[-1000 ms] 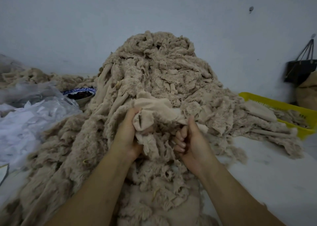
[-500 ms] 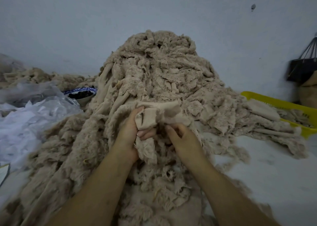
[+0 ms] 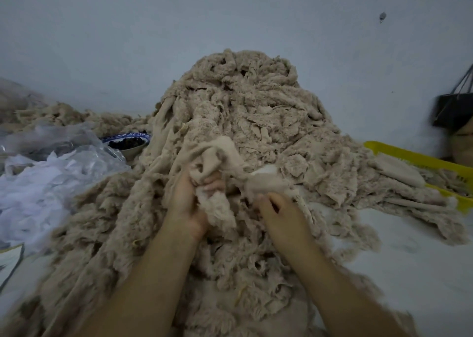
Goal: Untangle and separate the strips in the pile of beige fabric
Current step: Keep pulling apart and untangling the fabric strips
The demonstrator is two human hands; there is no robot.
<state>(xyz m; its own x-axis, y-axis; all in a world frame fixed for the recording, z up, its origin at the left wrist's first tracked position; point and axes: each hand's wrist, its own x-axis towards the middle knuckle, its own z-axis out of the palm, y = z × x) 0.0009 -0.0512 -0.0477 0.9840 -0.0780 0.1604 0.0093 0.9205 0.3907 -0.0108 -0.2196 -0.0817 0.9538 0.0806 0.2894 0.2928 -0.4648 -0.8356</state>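
Bare forearms (image 3: 153, 272), left hand (image 3: 185, 203), right hand (image 3: 280, 215)
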